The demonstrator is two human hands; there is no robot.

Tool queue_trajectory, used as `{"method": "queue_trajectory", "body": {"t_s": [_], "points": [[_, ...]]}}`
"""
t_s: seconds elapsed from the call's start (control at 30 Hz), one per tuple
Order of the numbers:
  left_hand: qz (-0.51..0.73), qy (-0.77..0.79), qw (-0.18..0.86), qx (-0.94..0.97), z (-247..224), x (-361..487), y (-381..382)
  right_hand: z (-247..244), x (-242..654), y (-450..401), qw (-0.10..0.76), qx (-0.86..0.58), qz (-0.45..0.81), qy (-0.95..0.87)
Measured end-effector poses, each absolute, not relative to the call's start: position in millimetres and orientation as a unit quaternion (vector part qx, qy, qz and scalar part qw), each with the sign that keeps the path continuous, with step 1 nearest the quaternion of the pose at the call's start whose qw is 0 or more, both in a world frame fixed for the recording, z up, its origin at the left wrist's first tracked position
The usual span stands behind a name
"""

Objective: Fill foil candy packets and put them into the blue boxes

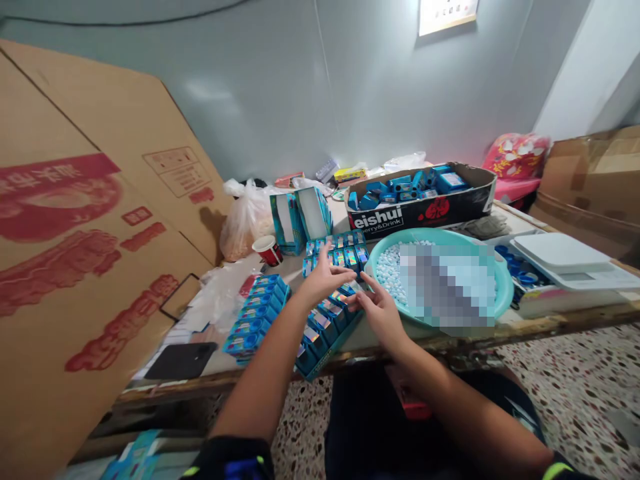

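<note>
My left hand point(324, 279) is above the rows of small blue boxes, one finger raised and the others stretched to the right. Facing it, my right hand point(379, 310) has its fingers bent together in a pinch. Between the fingertips shows a small pale, shiny piece point(356, 285), too small to name. Under my hands, blue boxes point(320, 327) with shiny stickers stand in an open tray at the table edge. More blue boxes point(340, 257) are behind them, and another block of blue boxes point(255, 317) stands left of my left forearm.
Right of my hands, a turquoise basin point(505, 287) holds white pieces, partly pixelated. Behind it, a black carton point(425, 217) holds loose blue boxes. A white scale point(565, 257) is at right. A paper cup point(269, 250), dark phone point(180, 361) and large cardboard carton point(100, 200) are left.
</note>
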State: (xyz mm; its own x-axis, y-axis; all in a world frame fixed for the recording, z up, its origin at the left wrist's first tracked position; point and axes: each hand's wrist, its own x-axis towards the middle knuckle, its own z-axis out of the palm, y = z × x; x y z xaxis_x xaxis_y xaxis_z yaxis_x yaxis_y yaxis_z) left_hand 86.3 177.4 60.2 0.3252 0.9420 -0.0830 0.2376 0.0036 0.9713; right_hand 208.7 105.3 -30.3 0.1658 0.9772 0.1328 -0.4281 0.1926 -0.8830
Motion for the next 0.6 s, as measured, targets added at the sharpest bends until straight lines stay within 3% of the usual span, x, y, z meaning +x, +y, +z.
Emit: {"method": "queue_trajectory", "body": {"t_s": [0.33, 0.6], "points": [[0.346, 0.49, 0.455, 0.658, 45.4, 84.5, 180.7, -38.3, 204.6, 109.5, 0.65, -0.403, 0.494, -0.412], [0.348, 0.502, 0.442, 0.657, 40.6, 89.5, 182.6, -44.7, 203.0, 107.7, 0.623, -0.473, 0.381, -0.493]]}}
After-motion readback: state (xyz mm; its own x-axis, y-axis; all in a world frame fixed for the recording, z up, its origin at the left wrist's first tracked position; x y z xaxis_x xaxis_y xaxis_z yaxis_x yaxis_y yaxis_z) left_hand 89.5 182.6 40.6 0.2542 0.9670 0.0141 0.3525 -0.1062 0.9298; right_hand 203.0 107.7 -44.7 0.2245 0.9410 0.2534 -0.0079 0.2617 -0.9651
